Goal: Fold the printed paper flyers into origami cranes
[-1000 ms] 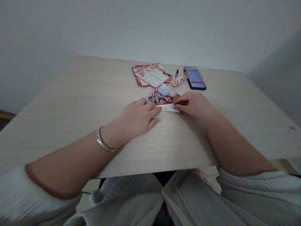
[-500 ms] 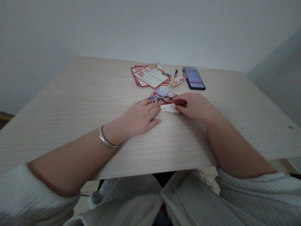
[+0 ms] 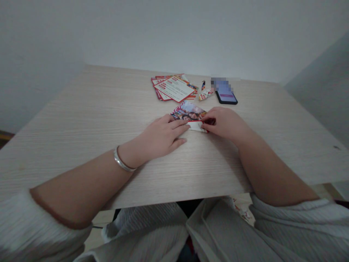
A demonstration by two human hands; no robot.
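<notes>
A sheet of printed paper [image 3: 191, 109] with a colourful photo lies before me on the table, its near edge folded up into a white strip [image 3: 195, 126]. My left hand [image 3: 160, 136] rests flat on the left part of the sheet, fingers stretched out over the fold. At the right end of the strip, my right hand [image 3: 226, 123] pinches the paper between thumb and fingers. The fingers cover both ends of the fold.
A fanned stack of printed leaflets [image 3: 174, 88] lies beyond the sheet. To its right are a small folded paper piece [image 3: 205, 94] and a phone [image 3: 227, 95] with a lit screen. The pale wooden table [image 3: 81, 116] meets the wall at the back.
My left fingers have slid slightly right along the folded strip. My right thumb and fingers have shifted slightly left on it. The sheet stays in about the same place.
</notes>
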